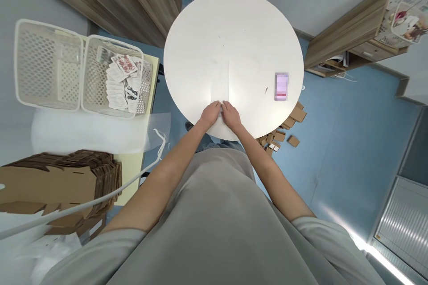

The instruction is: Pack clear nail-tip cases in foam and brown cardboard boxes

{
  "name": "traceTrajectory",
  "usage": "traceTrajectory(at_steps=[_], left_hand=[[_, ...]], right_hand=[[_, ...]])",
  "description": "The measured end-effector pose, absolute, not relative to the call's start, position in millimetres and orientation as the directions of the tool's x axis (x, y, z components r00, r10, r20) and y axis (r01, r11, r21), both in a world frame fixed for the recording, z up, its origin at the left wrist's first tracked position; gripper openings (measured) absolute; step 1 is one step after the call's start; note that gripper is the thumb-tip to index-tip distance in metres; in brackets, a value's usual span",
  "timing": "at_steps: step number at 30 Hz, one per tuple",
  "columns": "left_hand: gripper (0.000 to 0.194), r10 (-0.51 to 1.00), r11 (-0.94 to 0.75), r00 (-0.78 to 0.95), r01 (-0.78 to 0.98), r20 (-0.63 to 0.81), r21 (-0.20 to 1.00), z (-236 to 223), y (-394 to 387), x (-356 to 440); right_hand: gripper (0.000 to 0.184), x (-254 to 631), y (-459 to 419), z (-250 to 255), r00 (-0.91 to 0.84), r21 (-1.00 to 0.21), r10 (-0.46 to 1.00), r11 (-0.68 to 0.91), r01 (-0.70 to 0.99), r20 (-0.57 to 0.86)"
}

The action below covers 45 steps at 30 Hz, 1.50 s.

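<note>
My left hand (210, 114) and my right hand (230, 116) meet at the near edge of a round white table (234, 31). Both have their fingers curled and pinched on the near end of a thin clear plastic sleeve (220, 81) that lies flat on the table and runs away from me. The sleeve is almost see-through and hard to make out. A small pink and white item (281, 86) lies on the table to the right, apart from my hands.
Two white mesh baskets (48, 64) stand on a side table at left; the right one (100, 75) holds several printed cards (122, 80). A stack of flat cardboard (63, 182) lies below them. Small cardboard boxes (284, 131) litter the blue floor. Wooden shelves (351, 40) stand at right.
</note>
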State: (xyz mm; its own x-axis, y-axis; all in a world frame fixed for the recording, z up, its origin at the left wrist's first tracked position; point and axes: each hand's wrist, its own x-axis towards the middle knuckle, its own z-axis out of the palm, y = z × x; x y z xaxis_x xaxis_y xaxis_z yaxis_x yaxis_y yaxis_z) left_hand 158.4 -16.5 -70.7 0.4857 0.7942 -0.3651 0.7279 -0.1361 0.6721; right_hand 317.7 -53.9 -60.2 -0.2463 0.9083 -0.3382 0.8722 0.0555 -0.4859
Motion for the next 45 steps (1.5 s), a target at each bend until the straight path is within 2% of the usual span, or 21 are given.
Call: traceTrajectory(at_steps=[3,7,10,15,20,23,27,29,31,34,37,43,45], left_hand=[[0.062,0.755,-0.175,0.545,0.704,-0.366,0.688,-69.6,-37.4,145.1],[0.082,0.705,-0.226,0.608,0.679,-0.364,0.698,-64.6,-75.8,128.2],[0.086,0.693,-0.202,0.607,0.680,-0.388,0.705,-61.7,-92.2,120.2],[0.064,0.766,-0.012,0.462,0.705,-0.447,0.709,-60.5,-81.3,116.3],[0.041,0.792,0.149,0.309,0.739,-0.527,0.657,-62.7,-51.4,122.6],[0.041,0.804,0.200,0.189,0.807,-0.564,0.555,-66.1,-38.6,131.4],[0.035,0.810,0.228,0.127,0.830,-0.572,0.508,-69.0,-30.9,145.9],[0.032,0.814,0.234,0.098,0.847,-0.572,0.478,-68.7,-28.8,153.5],[0.038,0.839,0.220,0.067,0.865,-0.540,0.451,-68.1,-26.0,160.5],[0.058,0.887,0.041,0.203,0.861,-0.416,0.508,-69.1,-19.4,167.0],[0.060,0.813,-0.176,0.459,0.780,-0.359,0.600,-73.2,-13.0,164.9],[0.068,0.708,-0.259,0.578,0.747,-0.406,0.612,-75.9,-29.7,140.3],[0.076,0.680,-0.270,0.602,0.736,-0.418,0.621,-73.7,-46.4,130.4]], right_hand=[[0.061,325.1,-85.1,-60.7,-0.328,-0.505,0.885,0.127,0.854,-0.331],[0.061,331.3,-125.6,-63.1,-0.397,-0.517,0.854,0.185,0.836,-0.336],[0.060,334.5,-140.3,-63.4,-0.431,-0.548,0.836,0.196,0.813,-0.340],[0.056,339.7,-130.1,-57.9,-0.376,-0.574,0.862,0.128,0.809,-0.338],[0.053,333.5,-104.0,-53.4,-0.172,-0.509,0.886,-0.082,0.857,-0.431],[0.055,327.1,-89.7,-54.2,-0.070,-0.470,0.892,-0.168,0.867,-0.447],[0.055,321.4,-71.8,-55.4,0.046,-0.436,0.892,-0.264,0.860,-0.450],[0.053,319.4,-62.5,-55.6,0.082,-0.413,0.897,-0.279,0.867,-0.434],[0.051,317.3,-53.9,-56.3,0.077,-0.407,0.914,-0.251,0.878,-0.397],[0.049,314.8,-46.1,-59.3,-0.021,-0.439,0.931,-0.151,0.886,-0.364],[0.053,316.6,-49.1,-63.6,-0.137,-0.488,0.916,-0.071,0.870,-0.377],[0.073,332.2,-87.0,-66.9,-0.293,-0.538,0.889,0.065,0.841,-0.352],[0.071,336.0,-105.1,-66.9,-0.342,-0.543,0.874,0.111,0.833,-0.346]])
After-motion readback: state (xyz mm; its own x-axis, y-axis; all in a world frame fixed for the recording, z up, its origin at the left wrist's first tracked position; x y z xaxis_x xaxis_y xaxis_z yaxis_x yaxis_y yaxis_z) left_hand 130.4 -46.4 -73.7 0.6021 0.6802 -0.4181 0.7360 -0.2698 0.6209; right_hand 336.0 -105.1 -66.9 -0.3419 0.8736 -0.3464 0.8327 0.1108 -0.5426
